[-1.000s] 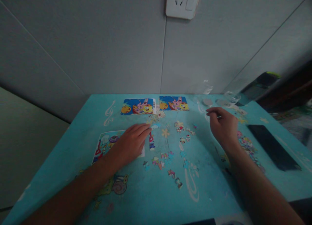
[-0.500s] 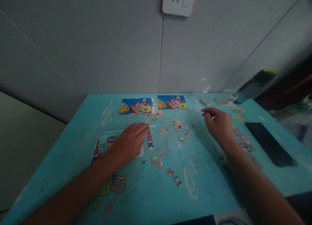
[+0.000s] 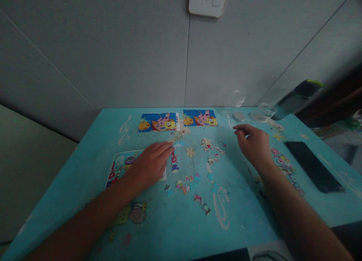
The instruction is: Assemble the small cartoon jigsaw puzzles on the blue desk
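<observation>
My left hand (image 3: 154, 161) lies over the right part of a cartoon picture sheet (image 3: 120, 161), covering much of it. Its fingers are stretched out, with the tips beside a light blue puzzle piece (image 3: 179, 144). Just below those fingertips stands a short joined strip of red and blue puzzle pieces (image 3: 174, 163). My right hand (image 3: 253, 142) is held at the right of the loose pieces, its fingers curled and the thumb close to the index finger. Whatever may be between those fingertips is too small to make out. Several loose puzzle pieces (image 3: 188, 182) lie between the hands.
Two blue cartoon cards (image 3: 160, 122) (image 3: 200, 118) lie near the wall. At the right are a pile of puzzle pieces (image 3: 284, 165), a black flat object (image 3: 313, 166) and clear containers (image 3: 267, 110). A dark bottle-like object (image 3: 299, 97) leans at the back right corner.
Both hands keep almost the same place and pose. The view has shifted very slightly; the puzzle pieces show no clear movement.
</observation>
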Tool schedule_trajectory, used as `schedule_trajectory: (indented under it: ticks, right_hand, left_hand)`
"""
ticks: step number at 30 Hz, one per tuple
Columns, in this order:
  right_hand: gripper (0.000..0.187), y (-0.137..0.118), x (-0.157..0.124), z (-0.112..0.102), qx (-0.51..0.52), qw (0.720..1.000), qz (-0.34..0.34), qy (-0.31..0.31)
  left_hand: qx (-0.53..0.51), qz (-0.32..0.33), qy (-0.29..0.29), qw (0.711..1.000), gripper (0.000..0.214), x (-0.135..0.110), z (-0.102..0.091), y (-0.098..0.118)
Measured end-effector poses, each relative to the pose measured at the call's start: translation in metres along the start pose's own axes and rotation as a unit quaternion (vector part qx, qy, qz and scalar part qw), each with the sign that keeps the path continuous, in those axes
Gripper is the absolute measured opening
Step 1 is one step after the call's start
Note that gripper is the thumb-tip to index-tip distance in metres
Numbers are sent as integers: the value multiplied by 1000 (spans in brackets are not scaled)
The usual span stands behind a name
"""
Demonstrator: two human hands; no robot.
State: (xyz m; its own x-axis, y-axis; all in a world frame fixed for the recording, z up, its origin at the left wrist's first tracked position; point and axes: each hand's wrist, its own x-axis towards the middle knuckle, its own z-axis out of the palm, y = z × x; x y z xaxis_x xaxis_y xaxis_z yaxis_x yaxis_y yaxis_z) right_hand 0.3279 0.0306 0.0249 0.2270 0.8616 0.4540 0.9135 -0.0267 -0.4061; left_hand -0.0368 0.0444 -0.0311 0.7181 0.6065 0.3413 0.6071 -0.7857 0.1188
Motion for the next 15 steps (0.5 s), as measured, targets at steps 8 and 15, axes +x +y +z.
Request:
schedule_trajectory:
  ticks: [8,15]
  right_hand:
    - [31,1,0,2,-4,1000,2,-13]
    - [32,6,0,2,-66,991,-18,-116]
  left_hand:
    - [-16,-8,0,1000,43,0,3,-2]
    - [-3,-5,-8,1000,43,0,-1,0]
